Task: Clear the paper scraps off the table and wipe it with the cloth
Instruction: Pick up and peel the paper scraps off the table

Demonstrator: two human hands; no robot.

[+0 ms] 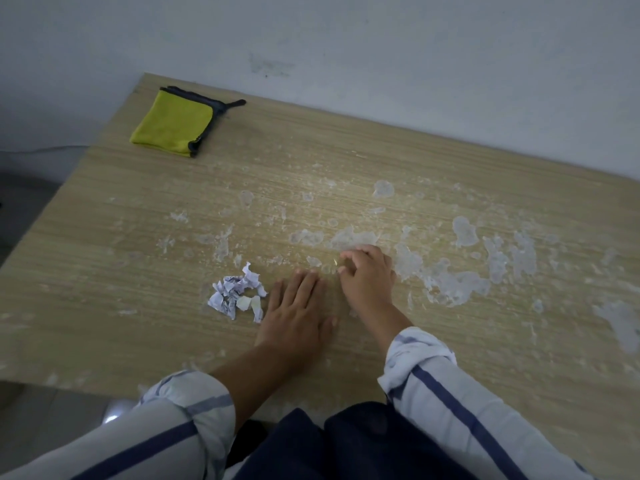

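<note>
L hand [298,306] lies flat on the desk [104,237], palm down, fingers straight and close together, holding nothing. R hand [367,271] is just beside it on the R side, fingers curled under, tips down on the surface. Whether they pinch a tiny bit of sth: cannot tell, too small. Paper scraps [237,294] sit in one loose heap just off the outer (L) edge of L hand, v. near; touching or not, unclear. Scraps are thin torn bits, crumpled, white w/ dark print, plus a couple of pale yellowish pieces. Judged v. light and flimsy, so likely to scatter w/ a fast sweep. Prob. best cupped from both sides of the heap or pushed along w/ the edge of a flat hand; strays pinched singly. Cloth [171,124] is far beyond L hand and off to its L, at the far desk corner, well apart from both hands. It is folded roughly square, w/ yellow-green fuzzy pile, dark grey edging and a dark tab poking out on the side nearer R hand. Looks soft, limp and light; take by the folded edge or bunch it under the palm. Desk top is pale wood-grain, prob. laminate, hard, flat and smooth-looking. Whitish residue patches [464,232], blotches and smears, lie beyond both hands and are thickest to the R of R hand. They look dried-on, so may need firm pressure when wiping.
</note>
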